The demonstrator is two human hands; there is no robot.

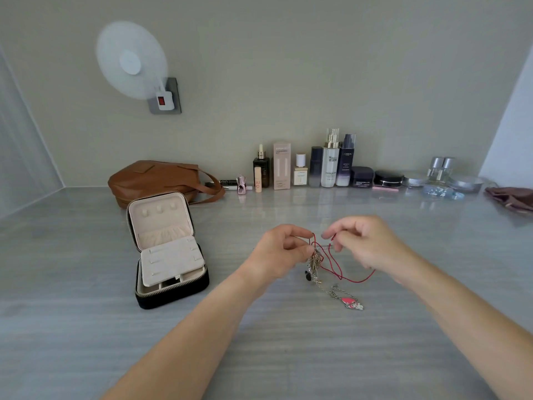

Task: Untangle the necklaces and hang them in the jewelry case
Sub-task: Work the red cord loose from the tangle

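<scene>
The tangle of necklaces (315,265) hangs just below my two hands, a little right of centre over the grey table (86,327). It is a knot of thin metal chain with a red cord (334,268) looped through it. One chain trails down toward five o'clock and lies on the table, ending in a pink pendant (352,303).

I judge all of this light and limp. The chain will slide and kink, the cord is softer and less slippery, and fine links could snap if I tug hard. Better to hold near the knot and work loops loose than to pull on the ends.

My left hand (281,252) is pinched closed on the top of the chain bundle. My right hand (363,243), at three o'clock from the knot, has thumb and forefinger closed on a strand of the red cord, though blur hides the exact contact.

The jewelry case (168,249) sits open at nine o'clock, well apart, its lid hooks bare. Behind it lies a brown bag (158,177), and a row of cosmetic bottles (331,166) stands at twelve o'clock along the wall.
</scene>
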